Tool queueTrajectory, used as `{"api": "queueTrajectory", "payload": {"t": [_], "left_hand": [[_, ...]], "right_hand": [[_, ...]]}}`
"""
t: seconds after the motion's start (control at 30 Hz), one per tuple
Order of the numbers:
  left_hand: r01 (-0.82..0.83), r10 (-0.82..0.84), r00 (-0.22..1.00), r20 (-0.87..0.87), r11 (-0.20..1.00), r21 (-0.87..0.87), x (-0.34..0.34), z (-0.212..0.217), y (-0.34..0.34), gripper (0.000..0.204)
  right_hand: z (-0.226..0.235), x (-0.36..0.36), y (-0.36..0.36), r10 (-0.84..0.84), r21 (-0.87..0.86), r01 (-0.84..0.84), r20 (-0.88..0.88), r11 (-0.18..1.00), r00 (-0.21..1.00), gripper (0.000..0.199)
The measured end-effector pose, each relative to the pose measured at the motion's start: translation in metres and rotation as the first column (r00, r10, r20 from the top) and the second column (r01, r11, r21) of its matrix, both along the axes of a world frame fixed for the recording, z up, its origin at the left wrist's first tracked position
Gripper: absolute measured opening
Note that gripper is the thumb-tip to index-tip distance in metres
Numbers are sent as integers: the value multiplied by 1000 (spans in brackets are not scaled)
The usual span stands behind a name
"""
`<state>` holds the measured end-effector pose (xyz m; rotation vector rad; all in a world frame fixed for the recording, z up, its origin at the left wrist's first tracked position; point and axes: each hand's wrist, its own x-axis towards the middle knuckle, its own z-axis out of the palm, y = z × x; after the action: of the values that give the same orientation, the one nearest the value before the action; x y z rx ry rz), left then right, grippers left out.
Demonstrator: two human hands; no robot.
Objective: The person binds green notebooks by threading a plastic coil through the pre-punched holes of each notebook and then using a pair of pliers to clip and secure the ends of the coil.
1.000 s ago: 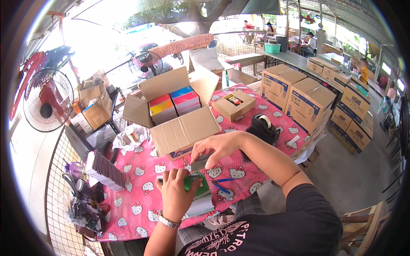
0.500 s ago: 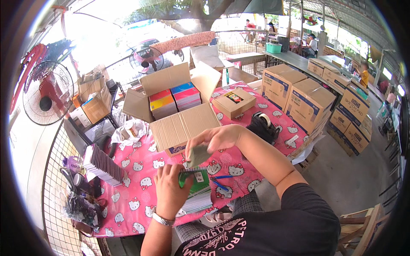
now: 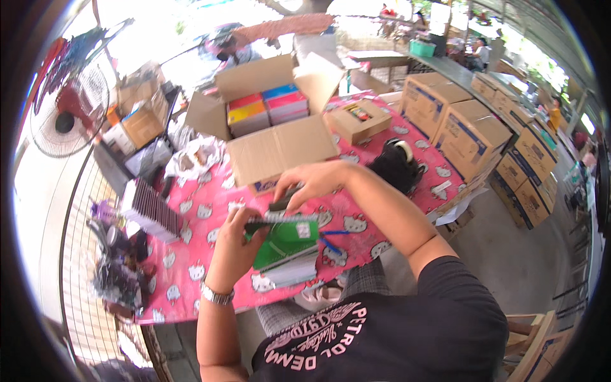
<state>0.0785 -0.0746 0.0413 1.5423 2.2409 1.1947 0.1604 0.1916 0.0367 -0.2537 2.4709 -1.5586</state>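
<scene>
A stack of notebooks [image 3: 293, 272] stands at the table's near edge, with a green spiral notebook [image 3: 283, 242] on top. My left hand [image 3: 237, 248] grips that notebook's left end by the spiral edge, thumb over the cover. Just beyond the binding, my right hand [image 3: 313, 183] is closed on a dark grey-green pad [image 3: 284, 200]. The pad is held low by the spiral; whether it touches the wire I cannot tell. Two blue pens [image 3: 331, 240] lie to the right of the stack.
An open carton [image 3: 280, 153] holding colourful notebooks stands beyond my hands. Further right are a small brown box [image 3: 358, 121], a tape dispenser in black plastic [image 3: 398, 167] and stacked cartons [image 3: 468, 137]. Another notebook stack [image 3: 149, 210] leans at left, near a fan [image 3: 67, 121].
My right hand has lowered the pad toward the spiral edge. My left hand has shifted left along the notebook, uncovering more of its green cover. The view has tilted slightly.
</scene>
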Motion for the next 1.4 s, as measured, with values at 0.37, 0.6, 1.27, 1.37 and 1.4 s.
{"api": "queueTrajectory", "payload": {"t": [0.37, 0.6, 1.27, 1.37, 1.4], "left_hand": [[-87, 68, 985, 157, 990, 115, -7, -18, -6, 18], [-312, 163, 899, 406, 890, 334, 1, -36, -4, 13], [-289, 242, 957, 160, 849, 443, 6, -48, 3, 19], [-262, 260, 963, 75, 833, 487, 16, -39, 5, 25], [-256, 251, 965, 80, 822, 509, 21, -36, 5, 30]], "right_hand": [[-84, -11, 30, -365, 123, 364, -19, 923, 931, 46], [-304, 63, -21, -400, 523, 833, -735, 180, 548, 64], [-46, 96, -98, -366, -20, 647, -838, 762, 406, 62], [-11, 83, -126, -245, 60, 600, -877, 798, 414, 62], [-10, 81, -125, -236, 84, 595, -867, 799, 440, 62]]}}
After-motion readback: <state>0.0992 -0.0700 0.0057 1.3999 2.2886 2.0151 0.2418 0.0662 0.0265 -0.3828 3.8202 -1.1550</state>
